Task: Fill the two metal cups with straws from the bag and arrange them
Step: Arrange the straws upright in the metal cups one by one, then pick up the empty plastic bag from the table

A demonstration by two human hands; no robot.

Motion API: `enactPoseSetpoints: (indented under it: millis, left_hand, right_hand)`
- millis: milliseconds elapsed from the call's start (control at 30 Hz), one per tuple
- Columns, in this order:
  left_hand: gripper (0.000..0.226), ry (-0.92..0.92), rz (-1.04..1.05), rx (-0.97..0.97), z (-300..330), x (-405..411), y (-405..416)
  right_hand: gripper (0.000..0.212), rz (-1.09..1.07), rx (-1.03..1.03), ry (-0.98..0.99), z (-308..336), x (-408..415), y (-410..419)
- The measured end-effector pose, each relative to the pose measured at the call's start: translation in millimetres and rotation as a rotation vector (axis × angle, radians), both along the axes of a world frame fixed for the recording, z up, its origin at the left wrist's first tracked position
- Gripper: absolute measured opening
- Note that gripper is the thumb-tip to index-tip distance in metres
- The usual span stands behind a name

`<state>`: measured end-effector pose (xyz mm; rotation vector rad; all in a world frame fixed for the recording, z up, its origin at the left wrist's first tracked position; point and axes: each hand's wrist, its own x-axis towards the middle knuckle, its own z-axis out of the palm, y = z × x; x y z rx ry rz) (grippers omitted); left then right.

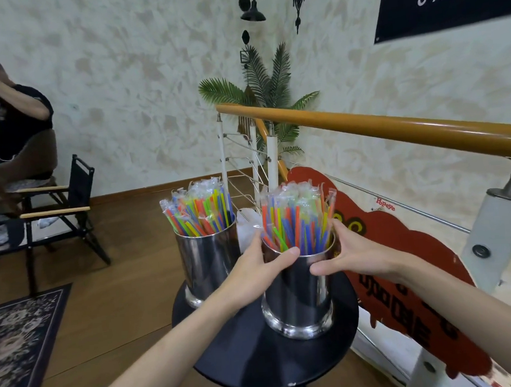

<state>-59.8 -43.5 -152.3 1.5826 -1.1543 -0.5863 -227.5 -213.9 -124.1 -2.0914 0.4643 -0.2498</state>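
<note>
Two shiny metal cups stand on a small round black table (254, 362). The left cup (206, 260) is packed with wrapped colourful straws (199, 210) that lean left. The right cup (298, 299) holds another upright bunch of straws (298, 220). My left hand (253, 272) wraps the right cup's rim from the left, thumb across the front. My right hand (352, 254) grips the same rim from the right. A clear plastic bag (246, 227) shows between the two cups, mostly hidden.
A wooden handrail (395, 129) with white posts runs along the right, with a red sign (404, 258) leaning against it. A folding chair (65, 212) and a seated person (10, 125) are at the left. A patterned rug (14, 346) lies on the floor.
</note>
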Motion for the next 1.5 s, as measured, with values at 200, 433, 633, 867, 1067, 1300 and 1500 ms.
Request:
enactPoseSetpoints:
  millis: [200,433,633,867,1067,1300,1500]
  left_hand:
    - [0.072,-0.11,0.002,-0.029,0,1,-26]
    - [0.061,-0.148,0.01,-0.043,-3,3,-51]
    - [0.066,-0.139,-0.03,-0.059,-2,3,-58]
    - [0.072,-0.212,-0.096,-0.036,-16,6,-49]
    - [0.056,-0.254,-0.105,0.017,-19,2,-31]
    - [0.046,-0.361,0.25,0.04,-34,16,15]
    - [0.038,-0.369,0.718,-0.095,-52,47,73]
  right_hand:
    - [0.117,-0.151,-0.027,-0.062,-3,-2,-13]
    - [0.104,-0.239,-0.062,-0.155,-15,-3,-24]
    - [0.106,-0.246,-0.033,-0.153,-19,-4,-26]
    - [0.105,-0.252,-0.054,-0.074,-27,-6,-17]
    - [0.083,-0.362,-0.231,0.111,-15,-12,-1]
    - [0.044,-0.333,-0.399,0.338,-23,-20,18]
    - [0.052,-0.018,-0.294,0.077,-41,31,58]
